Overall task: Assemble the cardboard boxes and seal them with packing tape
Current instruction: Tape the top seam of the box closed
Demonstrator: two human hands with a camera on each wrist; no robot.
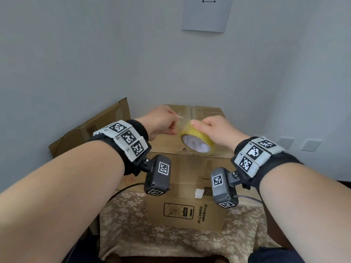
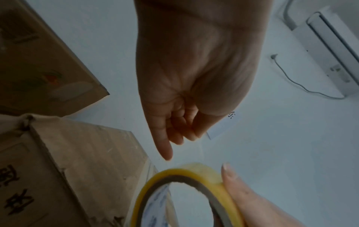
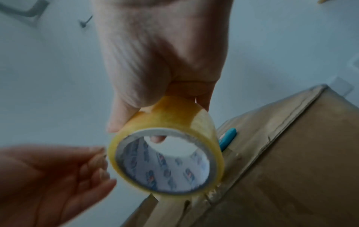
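A brown cardboard box [image 1: 167, 147] stands on the table, its top flaps folded down and a front flap [image 1: 186, 215] hanging toward me. Above its top, my right hand [image 1: 201, 126] grips a roll of clear yellowish packing tape [image 1: 197, 144], fingers over the rim [image 3: 165, 153]. My left hand [image 1: 173, 122] is just left of the roll and pinches the free tape end [image 1: 180, 117], pulled a short way off. In the left wrist view the left fingers [image 2: 180, 130] are curled, with the roll [image 2: 186, 184] below them.
A flattened cardboard box [image 1: 91, 128] leans on the wall at the left. The table wears a floral cloth [image 1: 129, 224]. A blue-handled tool [image 3: 227, 138] lies on the box top behind the roll. A paper sheet [image 1: 207, 14] hangs on the wall.
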